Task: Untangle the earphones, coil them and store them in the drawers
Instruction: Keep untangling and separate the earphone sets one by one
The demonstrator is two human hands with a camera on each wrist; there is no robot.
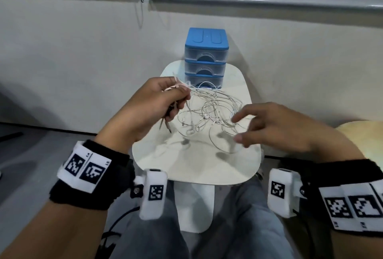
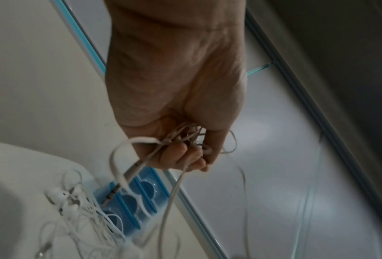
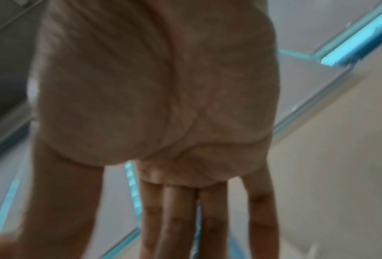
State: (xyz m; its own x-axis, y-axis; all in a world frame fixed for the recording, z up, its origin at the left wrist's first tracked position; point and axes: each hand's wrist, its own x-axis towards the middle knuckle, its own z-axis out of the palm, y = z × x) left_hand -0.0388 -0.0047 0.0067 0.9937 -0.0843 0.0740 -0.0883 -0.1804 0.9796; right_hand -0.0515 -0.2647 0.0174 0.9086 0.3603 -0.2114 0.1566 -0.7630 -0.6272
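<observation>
I am seated at a small white table (image 1: 207,167), looking down over my knees at my two hands. My left hand (image 1: 153,103) is raised above the table's left side, its fingers curled into a loose fist around a bunch of thin white cords. These belong to the tangled earphones (image 1: 209,113), whose loops trail from my fist down and to the right, spreading over the middle of the tabletop. Several white earbuds lie among the loops near the centre. In the left wrist view, my curled fingers (image 2: 181,156) pinch the gathered cords against my palm, and one cord ending in a metal audio plug (image 2: 112,193) hangs out below my fist.

My right hand (image 1: 275,126) hovers above the right side of the table, palm down, fingers straight and slightly spread, the fingertips reaching left toward the outer loops of the tangle. I cannot tell whether they touch a cord. From the right wrist view, the fingers (image 3: 181,219) point straight ahead and hold nothing.

At the far edge of the table, against the wall, stands a small blue set of drawers (image 1: 205,57) with three clear drawers stacked one above another, all pushed in. The far loops of the earphones lie just in front of the lowest drawer.
</observation>
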